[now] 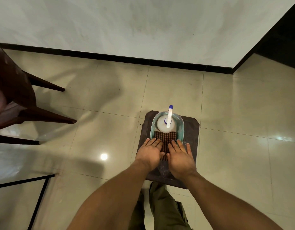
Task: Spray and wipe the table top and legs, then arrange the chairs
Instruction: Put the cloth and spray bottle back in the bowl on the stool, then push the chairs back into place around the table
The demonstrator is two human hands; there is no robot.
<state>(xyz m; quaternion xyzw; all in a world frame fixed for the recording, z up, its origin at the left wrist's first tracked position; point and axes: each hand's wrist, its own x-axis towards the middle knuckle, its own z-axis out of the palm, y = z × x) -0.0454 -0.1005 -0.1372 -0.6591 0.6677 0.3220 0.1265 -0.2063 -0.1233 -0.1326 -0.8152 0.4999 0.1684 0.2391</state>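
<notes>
I think this is the start: getting the tools. The left hand (150, 152) and right hand (180, 156) are flat, fingers (154, 141) straight, holding nothing, over the brown checked cloth (165, 136) in the pale green plastic basket (182, 128) on the small dark square surface (191, 135). The white spray bottle with a blue tip (165, 125) stands at the basket's far end. Next they need to grab both. The dark wooden chair legs (48, 116) are well apart, to the left.

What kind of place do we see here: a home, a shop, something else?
Probably an indoor dining area, home or eatery; I cannot tell which. Glossy floor tiles, a plain wall with black skirting, and dark wooden chair legs at the left suggest it.
</notes>
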